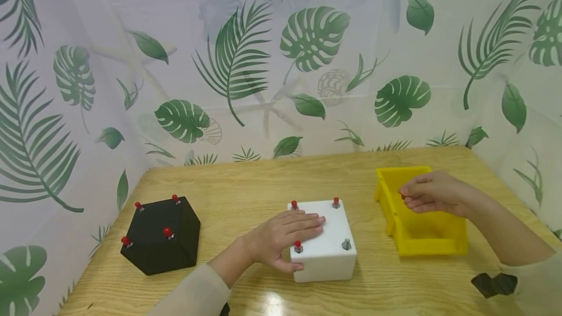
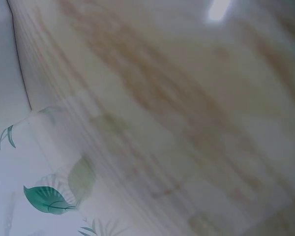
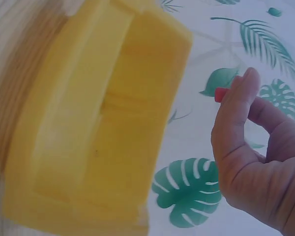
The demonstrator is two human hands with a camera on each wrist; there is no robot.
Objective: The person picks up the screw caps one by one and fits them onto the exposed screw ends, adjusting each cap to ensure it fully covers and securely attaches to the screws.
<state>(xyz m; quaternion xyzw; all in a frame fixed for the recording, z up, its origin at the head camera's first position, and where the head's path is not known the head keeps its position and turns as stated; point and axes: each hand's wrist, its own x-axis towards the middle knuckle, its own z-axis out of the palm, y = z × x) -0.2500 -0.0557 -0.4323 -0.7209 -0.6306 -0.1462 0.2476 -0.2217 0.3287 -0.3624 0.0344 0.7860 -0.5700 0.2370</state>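
Observation:
My left hand (image 1: 281,235) rests on top of a white box (image 1: 327,228), fingers stretched over its upper face and thumb down at its near left side. Red caps (image 1: 335,202) sit on three of the box's corner posts, while the front right one shows a bare metal threaded post (image 1: 346,244). Over a yellow bin (image 1: 428,247), my right hand (image 1: 434,194) pinches a small red cap (image 3: 220,94) between thumb and fingertips. The left wrist view shows only a blurred pale, glossy surface and the leafy cloth, with no hand.
A black box (image 1: 153,228) with red caps on its corner posts stands at the left of the wooden table (image 1: 237,184). Leaf-printed cloth (image 1: 263,87) hangs behind the table and along both sides. A small black object (image 1: 493,284) shows by the right sleeve.

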